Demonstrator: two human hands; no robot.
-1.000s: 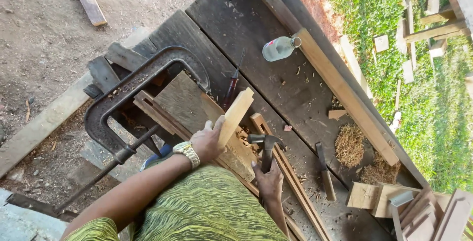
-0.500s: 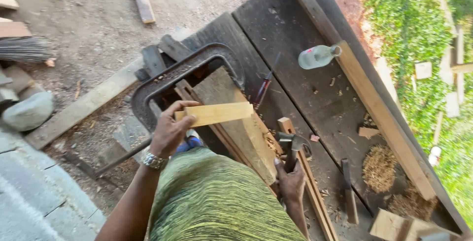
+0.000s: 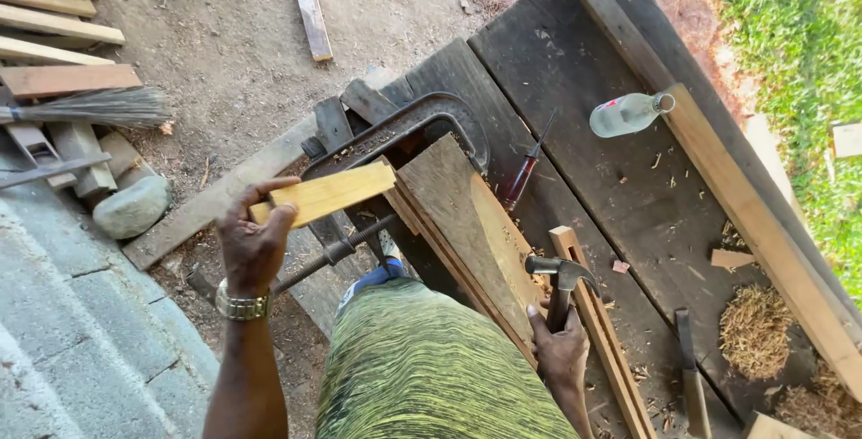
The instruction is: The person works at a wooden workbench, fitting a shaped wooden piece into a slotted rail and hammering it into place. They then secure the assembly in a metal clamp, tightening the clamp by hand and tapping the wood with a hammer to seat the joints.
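Dark plank workbench runs diagonally from near centre to far right. Its right edge is bounded by a long pale timber rail, with grass beyond. The left edge drops to bare dirt, and a grey paved strip sits at near left. Open bench surface lies mid-right, between the clear bottle lying on its side at far right and the sawdust pile at near right. The left side is tighter: a big black C-clamp grips a triangular grey board at the bench edge, and its screw bar sticks out toward the near left. A red-handled screwdriver lies just right of the clamp. A chisel lies at near right, beside the sawdust.

The pale yellow wood block is off the bench, held in the air over the clamp's left side, long axis roughly horizontal. It is well apart from the right hand and left of the board.

Left hand, with a watch on the wrist, has fingers and thumb closed around the block's left end. Right hand is wrapped shut on the handle of a claw hammer, with the head pointing far and resting by a thin wood strip on the bench. The hands are wide apart, one on each side of the torso.
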